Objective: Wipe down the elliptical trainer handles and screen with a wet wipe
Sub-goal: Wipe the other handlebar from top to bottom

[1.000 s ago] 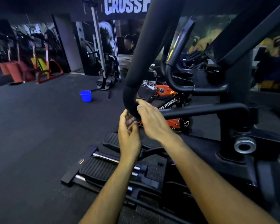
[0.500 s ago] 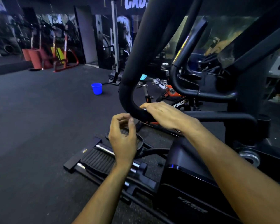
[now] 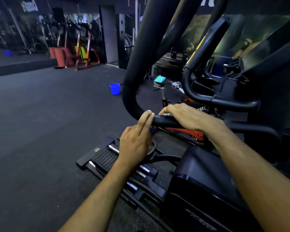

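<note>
Head view: both hands have slid off the bend onto the horizontal run of the elliptical handle [image 3: 164, 122], so wiping seems to advance along it. The right hand [image 3: 189, 117] curls its grip over the bar on a pale wet wipe [image 3: 166, 114]. The left hand [image 3: 136, 141] rests two straight fingers [image 3: 146, 118] against it, holding nothing.

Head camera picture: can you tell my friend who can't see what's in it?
Two hands are on a black elliptical handle: the right hand lies over the bar, and the left hand touches it with straight fingers. A blue bucket stands behind on the dark gym floor.
</note>
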